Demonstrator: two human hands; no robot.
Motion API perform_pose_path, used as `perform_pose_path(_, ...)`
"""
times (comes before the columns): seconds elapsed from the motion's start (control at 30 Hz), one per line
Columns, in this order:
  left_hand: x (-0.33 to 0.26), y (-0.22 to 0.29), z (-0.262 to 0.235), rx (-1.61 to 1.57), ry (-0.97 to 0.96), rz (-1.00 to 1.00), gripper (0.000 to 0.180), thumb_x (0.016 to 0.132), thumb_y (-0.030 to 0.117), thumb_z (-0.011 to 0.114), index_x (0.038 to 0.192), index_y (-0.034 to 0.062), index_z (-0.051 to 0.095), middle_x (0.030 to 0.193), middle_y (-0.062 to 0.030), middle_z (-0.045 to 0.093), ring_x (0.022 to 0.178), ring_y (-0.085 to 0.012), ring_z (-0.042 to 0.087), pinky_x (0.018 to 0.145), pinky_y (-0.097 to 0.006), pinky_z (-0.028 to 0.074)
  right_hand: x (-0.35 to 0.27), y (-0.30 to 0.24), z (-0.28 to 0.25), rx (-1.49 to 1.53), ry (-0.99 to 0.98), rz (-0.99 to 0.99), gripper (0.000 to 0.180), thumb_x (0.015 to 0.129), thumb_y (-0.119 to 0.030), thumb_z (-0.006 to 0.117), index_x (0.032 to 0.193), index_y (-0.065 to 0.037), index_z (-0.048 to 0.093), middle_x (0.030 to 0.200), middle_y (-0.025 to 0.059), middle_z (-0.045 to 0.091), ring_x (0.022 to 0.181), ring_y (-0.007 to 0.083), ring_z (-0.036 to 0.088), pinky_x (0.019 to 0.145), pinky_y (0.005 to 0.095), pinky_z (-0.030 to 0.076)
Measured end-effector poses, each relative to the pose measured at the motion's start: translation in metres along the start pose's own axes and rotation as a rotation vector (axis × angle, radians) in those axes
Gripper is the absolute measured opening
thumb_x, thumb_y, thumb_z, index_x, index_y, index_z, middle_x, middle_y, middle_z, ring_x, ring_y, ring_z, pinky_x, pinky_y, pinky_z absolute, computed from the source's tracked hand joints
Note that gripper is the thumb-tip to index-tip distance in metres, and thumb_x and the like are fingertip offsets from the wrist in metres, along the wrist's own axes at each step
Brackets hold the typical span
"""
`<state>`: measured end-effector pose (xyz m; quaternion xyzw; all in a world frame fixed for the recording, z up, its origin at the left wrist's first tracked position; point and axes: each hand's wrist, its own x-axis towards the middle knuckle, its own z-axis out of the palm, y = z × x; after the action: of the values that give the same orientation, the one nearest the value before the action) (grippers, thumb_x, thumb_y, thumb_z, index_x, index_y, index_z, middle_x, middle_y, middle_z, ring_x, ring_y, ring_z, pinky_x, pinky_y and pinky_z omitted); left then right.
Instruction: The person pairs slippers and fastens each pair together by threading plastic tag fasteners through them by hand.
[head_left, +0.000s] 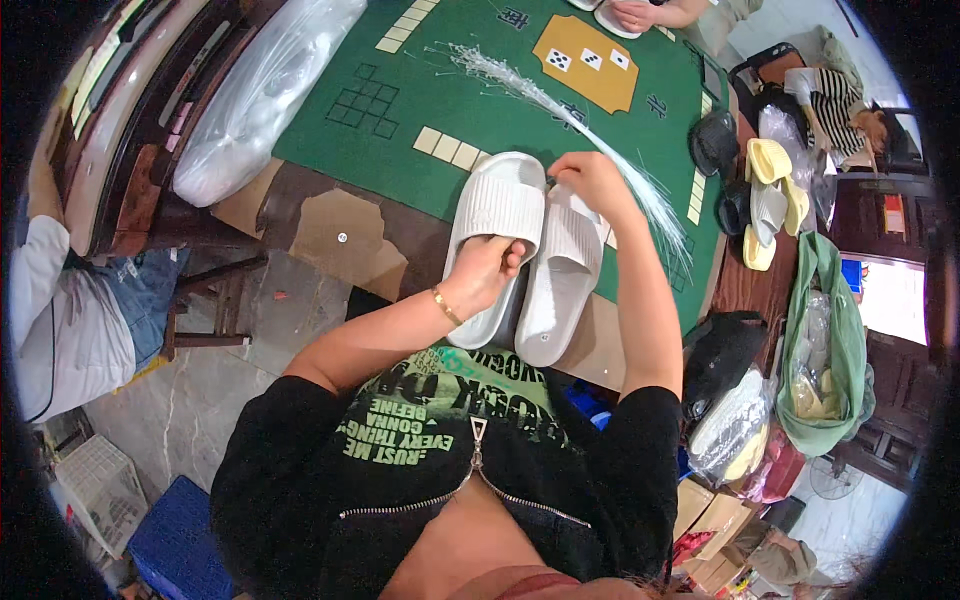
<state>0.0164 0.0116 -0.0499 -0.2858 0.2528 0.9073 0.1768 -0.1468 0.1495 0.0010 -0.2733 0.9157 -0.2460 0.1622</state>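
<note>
A pair of white slide sandals lies side by side at the table's near edge, toes pointing away from me. My left hand [487, 268] is closed round the strap of the left sandal [490, 210], its fingers partly tucked under the band. At the far end of the right sandal [555, 300], my right hand [592, 186] has its fingers curled together between the two toes. What those fingertips pinch, if anything, is too small to tell. Just beyond the right hand stretches a long bundle of thin, clear-white plastic strands [560, 110], fanned out at both ends.
The green printed mat [330, 150] covers the table. A full clear plastic bag [265, 100] stands at the far left. Another person's hand [634, 15] holds a white sandal across the table. Yellow and grey slippers [768, 210] and a green bag [822, 350] sit at the right.
</note>
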Motion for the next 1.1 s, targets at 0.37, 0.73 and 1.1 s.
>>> perform_pose_path(0.37,-0.039,0.003,-0.013,0.111,-0.211,-0.085,0.019,0.082,0.025,0.041,0.068,0.0120,0.039,0.057,-0.0011,0.043,0.046,-0.0101,0.035,0.042,-0.023,0.027,-0.041,0.050,-0.034,-0.641,0.178,0.025,0.009,0.076,-0.009,0.057,0.079,-0.011,0.065,0.080,0.0088,0.064,0.082,0.0258,0.058,0.070,0.0393,0.044)
perform_pose_path(0.73,-0.037,-0.007,0.001,0.344,-0.402,-0.095,0.023,0.092,0.021,0.047,0.095,0.0017,0.060,0.085,-0.0068,0.064,0.062,-0.0071,0.054,0.053,-0.021,0.045,-0.034,0.027,-0.026,-0.175,0.311,0.160,0.012,0.076,-0.014,0.056,0.079,-0.005,0.063,0.076,0.0129,0.063,0.071,0.0330,0.061,0.064,0.0390,0.048)
perform_pose_path(1.1,-0.024,-0.021,0.003,0.318,-0.367,-0.098,0.020,0.090,0.008,0.044,0.107,0.0044,0.054,0.087,-0.0028,0.060,0.069,-0.0081,0.055,0.065,-0.023,0.046,-0.025,0.007,-0.029,0.134,0.195,0.227,0.013,0.079,-0.010,0.056,0.083,0.001,0.062,0.066,0.0058,0.061,0.053,0.0115,0.059,0.052,0.0255,0.046)
